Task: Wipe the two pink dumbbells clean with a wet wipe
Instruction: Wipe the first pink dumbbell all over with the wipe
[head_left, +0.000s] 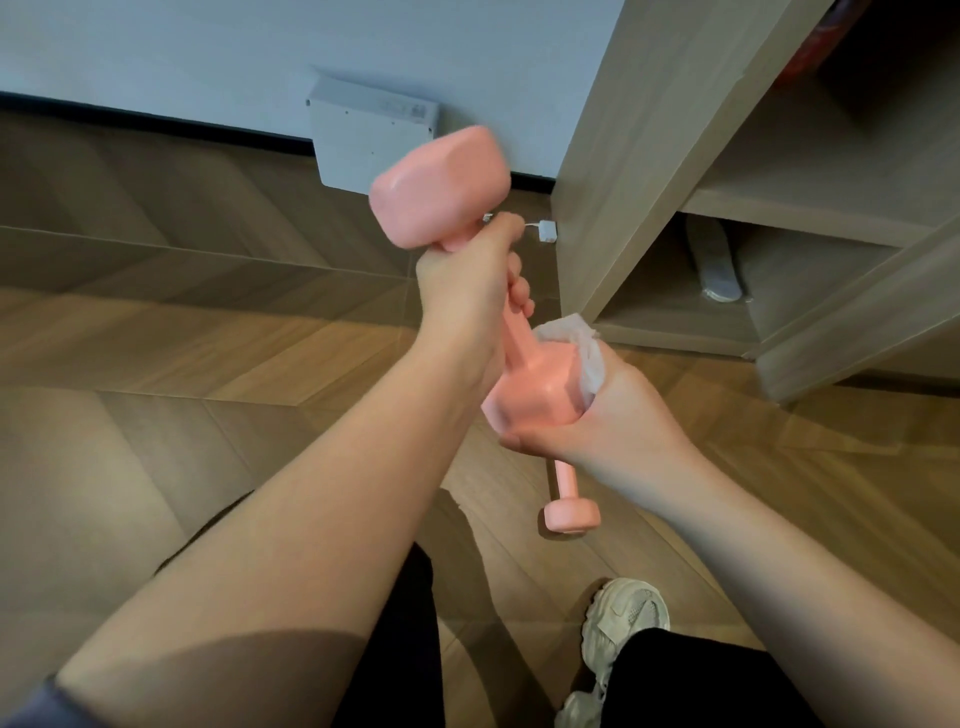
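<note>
A pink dumbbell (441, 187) is held up in the air, tilted, one head up near the wall and the other low. My left hand (467, 280) grips its handle just under the upper head. My right hand (602, 421) wraps round the lower head with a white wet wipe (582, 348) pressed between palm and dumbbell. A second pink dumbbell (569, 506) lies on the wooden floor below my right hand, partly hidden by it.
A wooden shelf unit (639, 171) stands at the right, with a grey object on its bottom shelf. A white box (371, 140) leans against the wall behind the dumbbell. A small white plug (546, 231) sits by the shelf's foot. My shoe (621, 623) is below.
</note>
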